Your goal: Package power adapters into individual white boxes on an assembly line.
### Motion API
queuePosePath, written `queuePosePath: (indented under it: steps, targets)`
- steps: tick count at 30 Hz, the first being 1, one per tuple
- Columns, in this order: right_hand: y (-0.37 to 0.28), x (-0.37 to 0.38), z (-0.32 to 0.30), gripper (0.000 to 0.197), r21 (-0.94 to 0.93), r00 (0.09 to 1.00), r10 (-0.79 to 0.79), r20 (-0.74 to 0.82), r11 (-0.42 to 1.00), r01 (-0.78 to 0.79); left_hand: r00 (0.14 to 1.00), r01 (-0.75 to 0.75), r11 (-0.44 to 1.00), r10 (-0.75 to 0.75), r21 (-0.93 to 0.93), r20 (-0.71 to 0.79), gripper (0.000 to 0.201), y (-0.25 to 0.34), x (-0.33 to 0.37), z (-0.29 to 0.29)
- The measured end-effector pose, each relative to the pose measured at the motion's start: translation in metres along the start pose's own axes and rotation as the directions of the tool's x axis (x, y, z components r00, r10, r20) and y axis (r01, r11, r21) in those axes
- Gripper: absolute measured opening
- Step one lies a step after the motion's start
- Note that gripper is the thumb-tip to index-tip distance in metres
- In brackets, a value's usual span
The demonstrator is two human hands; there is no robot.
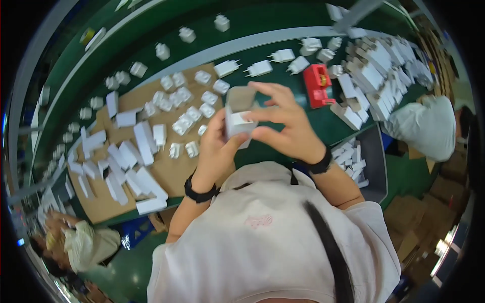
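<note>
the left hand (217,146) has its fingers clamped round a small white box (233,125), held up over the near side of the green surface (284,83). the right hand (290,118) spreads its fingers at the open end, one tip at a white piece (241,118); whether they grip it, i cannot tell. the step looks like seating that piece, so the next move probably calls for a light press and a steady left hold.

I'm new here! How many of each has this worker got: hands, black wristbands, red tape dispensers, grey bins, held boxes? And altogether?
Hands: 2
Black wristbands: 2
Red tape dispenser: 1
Grey bin: 1
Held white box: 1
Total: 7
</note>
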State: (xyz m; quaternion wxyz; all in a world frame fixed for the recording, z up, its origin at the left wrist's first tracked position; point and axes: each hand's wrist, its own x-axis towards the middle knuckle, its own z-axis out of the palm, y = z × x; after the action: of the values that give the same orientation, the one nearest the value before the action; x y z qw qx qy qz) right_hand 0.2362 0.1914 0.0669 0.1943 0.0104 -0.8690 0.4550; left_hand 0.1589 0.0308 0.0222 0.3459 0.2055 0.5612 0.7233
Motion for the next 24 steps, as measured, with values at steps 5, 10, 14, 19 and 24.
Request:
queuePosePath:
  steps: [5,10,14,19,24]
  targets:
    - [0.007,-0.012,0.001,0.066,0.273,0.979,0.202,0.019,0.941,-0.200,0.999,-0.033,0.999,0.033,0.022,0.003,0.055,0.002,-0.004,0.004]
    - [0.013,-0.024,0.032,0.042,0.576,0.968,0.251,0.000,0.791,-0.205,0.995,-0.102,0.981,0.099,0.166,0.024,0.051,0.011,-0.007,0.017]
    - [0.020,-0.028,0.047,0.018,0.612,0.961,0.276,0.008,0.758,-0.223,0.992,-0.118,0.978,0.122,0.171,-0.013,0.041,0.003,-0.014,0.019]
    - [0.009,-0.014,0.045,0.028,0.202,0.966,-0.183,-0.183,0.954,0.219,0.958,-0.240,0.873,0.285,0.425,-0.044,0.034,-0.001,-0.016,0.015]
    - [0.003,-0.001,0.024,0.022,0.572,0.941,0.315,0.126,0.752,-0.329,0.963,-0.224,0.833,0.270,0.506,-0.019,0.036,0.005,-0.019,0.008]
